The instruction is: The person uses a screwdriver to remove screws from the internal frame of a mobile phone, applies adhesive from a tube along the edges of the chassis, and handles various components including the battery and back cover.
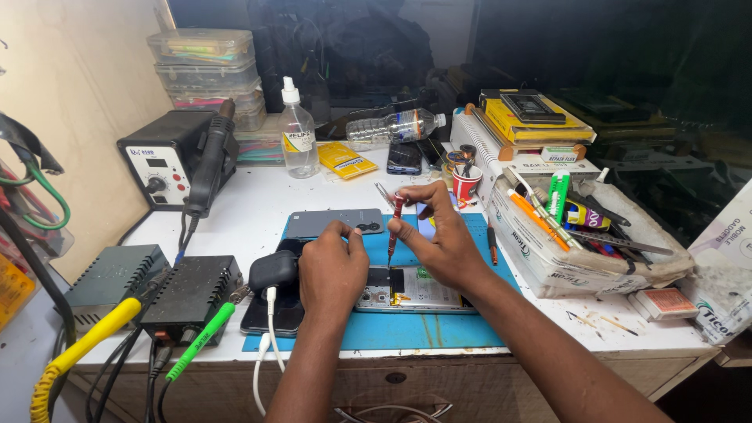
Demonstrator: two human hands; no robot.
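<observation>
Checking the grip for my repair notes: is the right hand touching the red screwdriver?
Touching. The head view shows the right hand with its fingers pinched around the red screwdriver, held upright over the opened phone.

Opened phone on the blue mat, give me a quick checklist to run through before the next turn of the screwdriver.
1. Screwdriver tip on the opened phone: ok, it stands near upright with its tip down on the board.
2. Right hand grip on the handle: ok, fingers pinch its top.
3. Left hand steadying the phone: ok, it rests on the left end.
4. Phone flat on the blue mat: ok.
5. Tip seated in a screw head: cannot tell, too small.
6. Removed back cover out of the way: ok, behind the hands.
</observation>
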